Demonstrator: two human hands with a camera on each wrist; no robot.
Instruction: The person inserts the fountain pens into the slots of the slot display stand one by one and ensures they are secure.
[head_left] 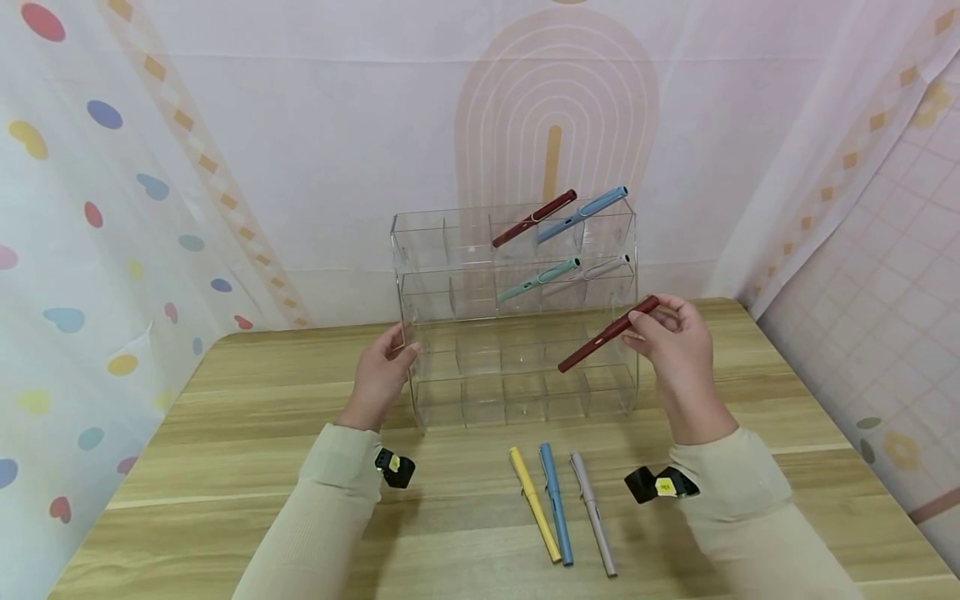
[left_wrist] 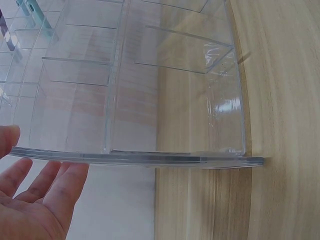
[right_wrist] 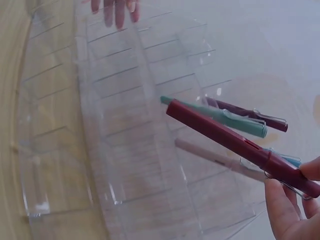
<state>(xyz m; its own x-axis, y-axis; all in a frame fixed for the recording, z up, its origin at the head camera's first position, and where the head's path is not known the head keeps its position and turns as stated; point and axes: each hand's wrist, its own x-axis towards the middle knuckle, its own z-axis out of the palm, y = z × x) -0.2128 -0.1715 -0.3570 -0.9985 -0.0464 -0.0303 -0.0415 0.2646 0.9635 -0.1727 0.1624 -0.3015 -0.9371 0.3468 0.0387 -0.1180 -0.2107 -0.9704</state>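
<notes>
A clear acrylic pen rack (head_left: 525,386) with stepped, divided tiers stands upright on the table. Its left side panel (left_wrist: 185,160) is between the thumb and fingers of my left hand (head_left: 382,371), which grips the edge. My right hand (head_left: 678,337) pinches a dark red pen (right_wrist: 220,135) by its clip end, the other end slanting down to the left in front of the lower tiers. In the top tier lean another dark red pen (head_left: 534,219) and a light blue pen (head_left: 581,215). One tier lower are a mint green pen (head_left: 540,280) and a pale pinkish pen (head_left: 592,273).
On the table (head_left: 285,417) in front of the rack lie a yellow pen (head_left: 536,504), a blue pen (head_left: 556,504) and a greyish lilac pen (head_left: 593,514), side by side. A patterned curtain (head_left: 337,150) hangs behind the table and along its sides.
</notes>
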